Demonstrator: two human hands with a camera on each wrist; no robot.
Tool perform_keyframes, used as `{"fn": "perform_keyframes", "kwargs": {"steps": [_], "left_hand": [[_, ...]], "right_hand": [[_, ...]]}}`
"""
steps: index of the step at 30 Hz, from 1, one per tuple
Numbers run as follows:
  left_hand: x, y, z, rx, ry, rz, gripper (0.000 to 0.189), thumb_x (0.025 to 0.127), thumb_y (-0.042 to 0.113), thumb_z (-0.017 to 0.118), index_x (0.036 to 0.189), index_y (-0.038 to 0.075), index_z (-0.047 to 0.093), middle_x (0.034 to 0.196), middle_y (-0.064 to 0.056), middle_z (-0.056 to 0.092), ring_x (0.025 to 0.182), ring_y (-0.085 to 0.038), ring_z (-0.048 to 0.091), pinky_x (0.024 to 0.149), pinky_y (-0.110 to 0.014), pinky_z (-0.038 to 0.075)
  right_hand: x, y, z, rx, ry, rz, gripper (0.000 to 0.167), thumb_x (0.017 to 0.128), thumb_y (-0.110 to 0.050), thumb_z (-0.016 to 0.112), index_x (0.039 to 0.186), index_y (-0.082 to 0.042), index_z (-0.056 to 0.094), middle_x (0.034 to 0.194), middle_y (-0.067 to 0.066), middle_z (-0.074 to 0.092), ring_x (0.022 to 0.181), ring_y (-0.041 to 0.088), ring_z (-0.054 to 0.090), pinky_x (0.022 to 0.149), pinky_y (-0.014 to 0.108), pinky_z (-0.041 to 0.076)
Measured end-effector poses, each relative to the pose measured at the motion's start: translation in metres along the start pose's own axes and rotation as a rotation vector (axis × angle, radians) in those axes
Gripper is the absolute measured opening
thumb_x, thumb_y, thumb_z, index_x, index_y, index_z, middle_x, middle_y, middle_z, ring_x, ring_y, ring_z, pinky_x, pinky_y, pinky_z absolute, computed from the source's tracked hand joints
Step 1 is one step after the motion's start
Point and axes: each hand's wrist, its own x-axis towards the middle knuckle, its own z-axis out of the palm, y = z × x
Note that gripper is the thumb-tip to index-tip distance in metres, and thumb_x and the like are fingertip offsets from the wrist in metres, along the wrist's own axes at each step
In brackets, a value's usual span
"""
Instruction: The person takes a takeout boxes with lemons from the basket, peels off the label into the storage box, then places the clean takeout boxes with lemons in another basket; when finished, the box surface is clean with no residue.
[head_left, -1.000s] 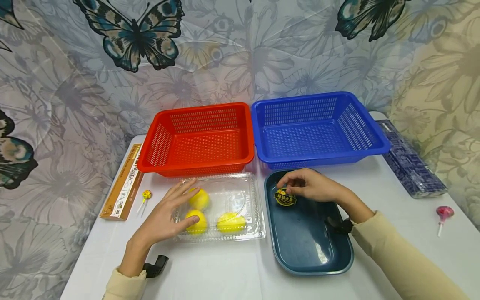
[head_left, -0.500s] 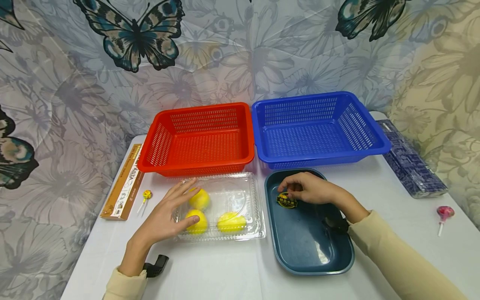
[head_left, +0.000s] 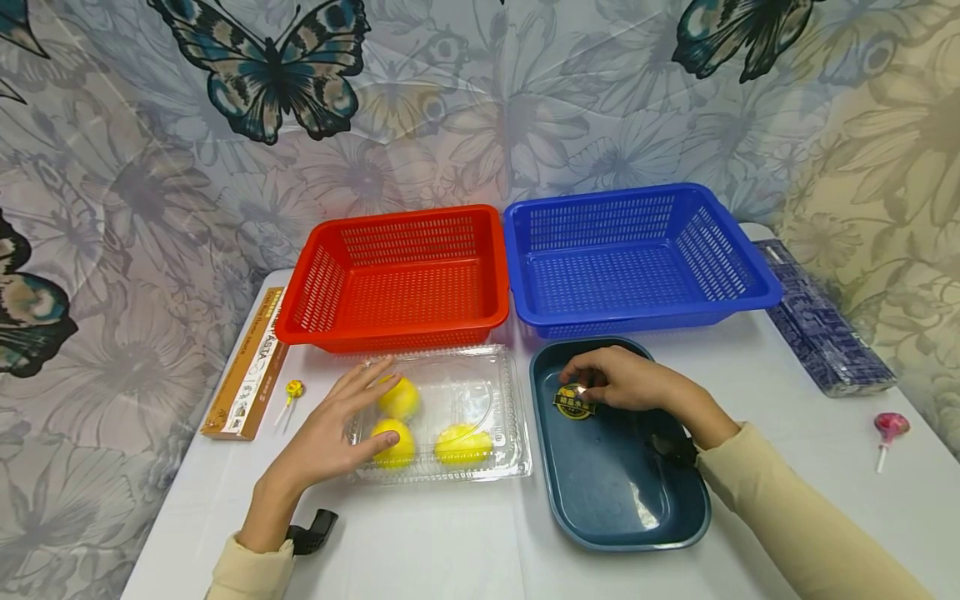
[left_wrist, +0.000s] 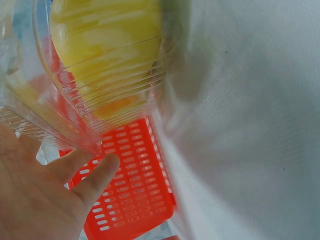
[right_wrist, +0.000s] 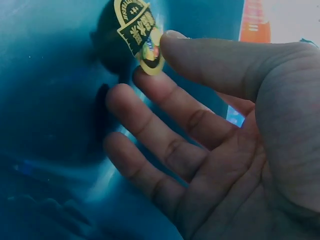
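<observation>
Above the dark teal tray (head_left: 622, 508), my right hand (head_left: 637, 379) pinches a small black-and-gold sticker (head_left: 573, 403) with pictured fruit. Thumb and index finger meet at the sticker's edge (right_wrist: 142, 37) in the right wrist view, while the other fingers stay loosely bent. My left hand (head_left: 330, 433), fingers spread, rests at the left side of a clear plastic clamshell box (head_left: 472, 375). Through its lid show three yellow lemons (head_left: 462, 444). In the left wrist view one lemon (left_wrist: 110, 45) appears close up behind the ridged plastic.
A red basket (head_left: 397, 337) and a blue basket (head_left: 645, 317) stand at the back. On the left lie a pasta box (head_left: 243, 375) and a yellow lollipop (head_left: 293, 390). A dark patterned package (head_left: 825, 325) and a pink lollipop (head_left: 890, 425) are on the right.
My right hand has shifted slightly right and nearer to me, with the sticker moving along and its tilt changing. The left hand stays still on the clamshell box.
</observation>
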Motion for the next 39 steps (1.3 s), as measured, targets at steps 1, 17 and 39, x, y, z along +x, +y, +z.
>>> {"fn": "perform_keyframes", "kwargs": {"steps": [1, 17, 39], "left_hand": [[0.000, 0.000, 0.000, 0.000, 0.000, 0.001, 0.072, 0.086, 0.042, 0.076, 0.152, 0.029, 0.050, 0.168, 0.011, 0.030, 0.156, -0.041, 0.021, 0.113, -0.078, 0.023], [0.000, 0.000, 0.000, -0.003, 0.001, 0.004, 0.072, 0.086, 0.042, 0.077, 0.151, 0.029, 0.050, 0.168, 0.010, 0.030, 0.156, -0.042, 0.021, 0.113, -0.078, 0.023], [-0.002, -0.003, -0.009, -0.072, 0.021, -0.014, 0.069, 0.088, 0.029, 0.078, 0.151, 0.031, 0.051, 0.167, -0.002, 0.033, 0.155, -0.042, 0.020, 0.108, -0.083, 0.019]], "right_hand": [[0.000, 0.000, 0.000, 0.002, -0.003, 0.006, 0.026, 0.091, -0.002, 0.071, 0.116, -0.006, 0.072, 0.096, 0.004, 0.072, 0.081, 0.010, 0.063, 0.071, 0.024, 0.055], [-0.009, 0.000, -0.013, 0.191, 0.021, -0.022, 0.031, 0.093, -0.007, 0.071, 0.123, -0.001, 0.069, 0.121, 0.019, 0.071, 0.105, 0.030, 0.070, 0.084, 0.031, 0.060], [-0.065, 0.008, -0.063, 0.169, 0.344, 0.093, 0.029, 0.099, -0.015, 0.067, 0.128, -0.012, 0.069, 0.116, 0.002, 0.074, 0.098, 0.004, 0.070, 0.080, 0.023, 0.059]]}}
